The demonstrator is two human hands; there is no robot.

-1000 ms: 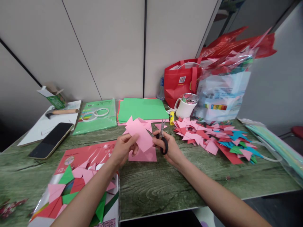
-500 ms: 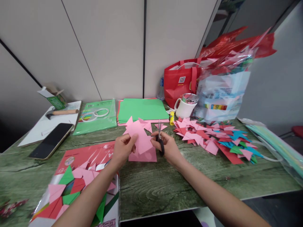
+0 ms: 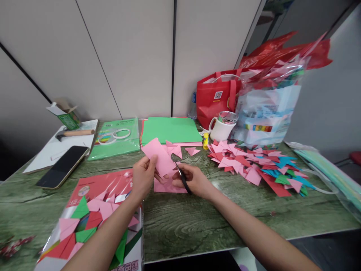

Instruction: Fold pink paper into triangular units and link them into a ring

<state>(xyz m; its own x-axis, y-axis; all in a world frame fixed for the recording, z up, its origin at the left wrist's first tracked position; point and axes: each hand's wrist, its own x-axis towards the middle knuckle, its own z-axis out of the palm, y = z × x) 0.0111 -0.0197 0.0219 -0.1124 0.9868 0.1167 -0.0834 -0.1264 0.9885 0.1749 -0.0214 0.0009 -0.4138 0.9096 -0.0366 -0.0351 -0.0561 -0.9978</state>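
My left hand (image 3: 143,176) pinches a pink paper piece (image 3: 158,157) and holds it a little above the green wood-grain table (image 3: 197,222). My right hand (image 3: 193,181) grips black-handled scissors (image 3: 181,175), whose blades point up and left into the paper's right edge. A second pink sheet (image 3: 168,187) lies flat under both hands. Small pink offcuts (image 3: 180,151) lie just beyond the hands.
A pile of pink, red, blue and green paper triangles (image 3: 255,168) lies to the right. Behind are a green paper stack (image 3: 169,130), white mug (image 3: 222,128), glue stick (image 3: 205,140), red bag (image 3: 216,96) and plastic bags. Left: phone (image 3: 62,166), tape rolls (image 3: 114,134), hammer, paper pack (image 3: 96,222).
The scissors have swung from pointing straight up to slanting left into the paper. The held pink piece has turned and now shows a smaller, simpler outline.
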